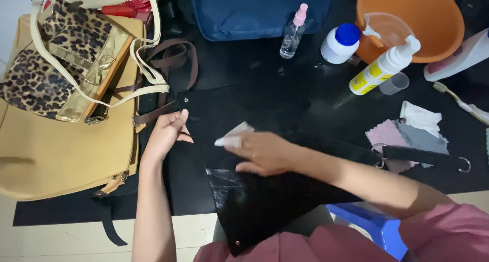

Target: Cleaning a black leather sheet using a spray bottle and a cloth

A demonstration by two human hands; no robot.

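Observation:
A flat black leather bag lies across a dark mat, its lower part glossy and wet-looking. My right hand presses a small white wipe onto the bag's surface near the middle. My left hand holds the bag's left edge, fingers curled over it just below a metal stud. The bag's black strap with metal rings runs off to the right.
A tan bag with a leopard-print purse on top sits at left. At the back are a blue bag, a small spray bottle, a white jar, a pump bottle, an orange basin, and cloths.

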